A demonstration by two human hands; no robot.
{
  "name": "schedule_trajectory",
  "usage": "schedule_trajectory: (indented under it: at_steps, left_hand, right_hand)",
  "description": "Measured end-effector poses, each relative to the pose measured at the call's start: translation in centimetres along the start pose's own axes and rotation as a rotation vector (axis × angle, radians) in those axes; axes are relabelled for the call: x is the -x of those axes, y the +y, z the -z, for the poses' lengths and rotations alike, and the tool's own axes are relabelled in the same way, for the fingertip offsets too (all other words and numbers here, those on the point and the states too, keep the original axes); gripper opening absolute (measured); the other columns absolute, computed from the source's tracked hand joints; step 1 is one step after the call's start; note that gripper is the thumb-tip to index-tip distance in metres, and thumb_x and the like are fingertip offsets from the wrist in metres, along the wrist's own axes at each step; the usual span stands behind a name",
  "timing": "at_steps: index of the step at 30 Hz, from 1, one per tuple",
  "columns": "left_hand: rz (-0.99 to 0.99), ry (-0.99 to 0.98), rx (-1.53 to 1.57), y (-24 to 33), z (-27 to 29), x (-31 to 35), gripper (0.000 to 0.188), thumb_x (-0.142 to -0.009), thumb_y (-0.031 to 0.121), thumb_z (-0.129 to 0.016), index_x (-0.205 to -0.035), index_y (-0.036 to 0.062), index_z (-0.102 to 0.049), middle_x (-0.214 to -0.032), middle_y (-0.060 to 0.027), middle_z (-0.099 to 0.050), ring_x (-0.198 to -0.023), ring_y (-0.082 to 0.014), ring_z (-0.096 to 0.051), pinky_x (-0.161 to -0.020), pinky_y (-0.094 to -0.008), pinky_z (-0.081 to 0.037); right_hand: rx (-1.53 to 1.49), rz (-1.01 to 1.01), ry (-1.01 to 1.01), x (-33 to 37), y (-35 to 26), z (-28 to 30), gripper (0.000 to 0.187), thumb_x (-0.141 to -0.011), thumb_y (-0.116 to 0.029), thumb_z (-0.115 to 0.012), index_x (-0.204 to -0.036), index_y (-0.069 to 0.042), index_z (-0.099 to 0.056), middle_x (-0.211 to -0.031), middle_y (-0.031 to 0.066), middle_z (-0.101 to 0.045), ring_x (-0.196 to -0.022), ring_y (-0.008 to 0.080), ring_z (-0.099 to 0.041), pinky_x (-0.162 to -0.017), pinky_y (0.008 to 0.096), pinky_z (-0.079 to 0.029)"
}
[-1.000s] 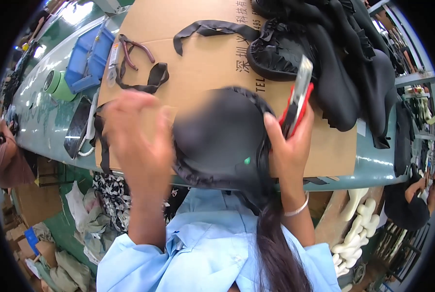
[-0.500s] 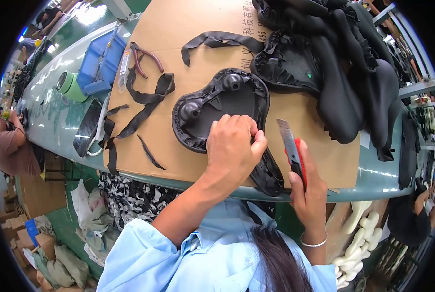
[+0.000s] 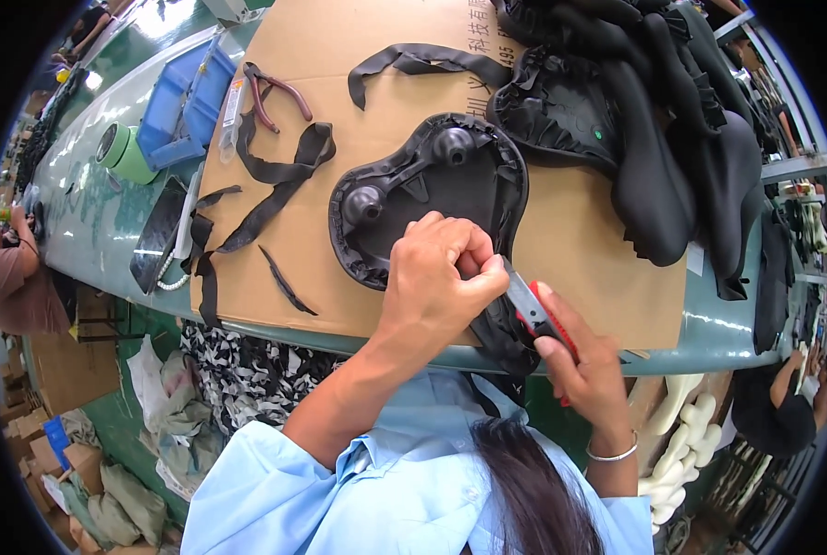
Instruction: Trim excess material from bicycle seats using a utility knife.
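I had the black saddle cover [image 3: 422, 199] lying underside up on the sheet of brown cardboard [image 3: 358, 102], its narrow end drawn toward me over the table's near edge, so the rim I was working sat right under my eyes. My left hand [image 3: 441, 277] was closed in a pinch on the loose flap of that rim, fingers bunched tight, pulling the material taut, I think, so the blade would meet something firm rather than slack. My right hand [image 3: 584, 370] was wrapped around the red-handled utility knife [image 3: 538, 314], thumb along the top, with the blade tip angled up against the spot just beside my left fingertips; whether the edge had actually bitten into the material I could not tell, since my own knuckles hid it. The cardboard served as a cutting mat over the green table [image 3: 108, 222]. Trimmed black strips [image 3: 279, 180] lay to my left on the cardboard, well apart from the cover, and a pair of red-handled pliers [image 3: 275, 92] sat beyond them near a blue tray [image 3: 182, 102]. A heap of more black covers [image 3: 672, 139] was stacked at my far right, touching the one in hand at its wide end.
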State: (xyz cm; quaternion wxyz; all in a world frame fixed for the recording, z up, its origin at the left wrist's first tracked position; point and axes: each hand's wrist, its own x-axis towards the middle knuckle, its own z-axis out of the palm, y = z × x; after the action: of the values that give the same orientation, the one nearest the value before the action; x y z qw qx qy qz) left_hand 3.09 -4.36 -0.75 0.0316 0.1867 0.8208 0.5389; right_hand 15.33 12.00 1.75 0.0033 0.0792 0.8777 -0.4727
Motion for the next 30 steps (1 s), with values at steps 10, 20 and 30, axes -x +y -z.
schedule_trajectory:
  at_steps: [10, 20, 30]
  left_hand:
    - [-0.001, -0.125, 0.251, 0.0, 0.7, -0.4, 0.012, -0.069, 0.009, -0.071, -0.066, 0.0060, -0.059, -0.060, 0.0019, -0.055, -0.058, -0.0107, -0.050, -0.070, -0.0262, -0.039]
    - [0.004, 0.360, 1.158, 0.5, 2.8, -3.8, 0.017, -0.088, 0.017, -0.065, -0.088, 0.0001, -0.061, -0.079, -0.0018, -0.055, -0.079, -0.0116, -0.049, -0.077, -0.0259, -0.039]
    - [0.481, -0.585, 0.251, -4.5, 11.7, -12.4, 0.042, -0.078, 0.032, -0.077, -0.096, -0.0050, -0.071, -0.092, -0.0078, -0.071, -0.081, -0.0146, -0.065, -0.079, -0.0274, -0.050]
  right_hand:
    - [0.147, -0.105, -0.200, 3.0, -0.9, 3.6, 0.052, -0.084, -0.011, -0.066, -0.135, -0.015, -0.054, -0.069, 0.0092, -0.065, -0.050, 0.0188, -0.058, -0.048, 0.0264, -0.044]
    - [-0.320, -0.401, 0.282, 4.8, -0.3, 3.4, 0.035, -0.084, -0.014, -0.067, -0.115, -0.001, -0.056, -0.074, 0.0049, -0.061, -0.054, 0.0099, -0.057, -0.050, 0.0212, -0.044]
    - [-0.440, 0.145, 0.082, -7.5, -0.1, -1.2, 0.042, -0.085, -0.016, -0.070, -0.119, -0.001, -0.048, -0.105, 0.0128, -0.064, -0.093, 0.0227, -0.063, -0.084, 0.0331, -0.049]
